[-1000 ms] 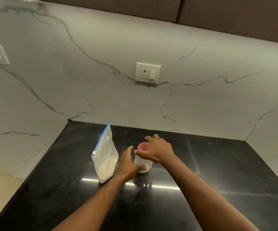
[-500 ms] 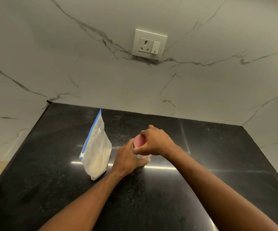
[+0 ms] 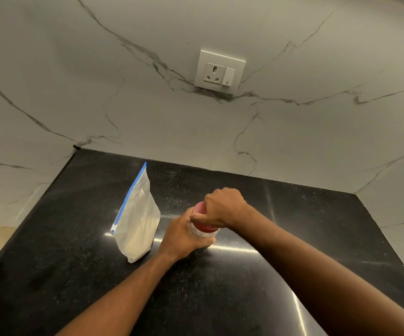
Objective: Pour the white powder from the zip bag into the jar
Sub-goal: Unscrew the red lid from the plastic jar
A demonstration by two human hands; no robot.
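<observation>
A clear zip bag point(image 3: 138, 219) with a blue zip strip stands upright on the black counter point(image 3: 74, 275), its lower half filled with white powder. To its right stands a small clear jar point(image 3: 202, 234) with a red lid point(image 3: 201, 209). My left hand point(image 3: 184, 236) wraps around the jar's body from the left. My right hand point(image 3: 225, 209) grips the red lid from above and covers most of it. The bag is apart from both hands, its zip closed as far as I can see.
A marble wall rises behind the counter with a white socket and switch plate point(image 3: 220, 69). Marble side walls bound the counter on the left and right. The counter's left edge point(image 3: 14, 238) drops off to a pale floor.
Both hands have closed on the jar: the left one around its body, the right one over the lid. The camera has tilted down and come closer. The bag has stayed put.
</observation>
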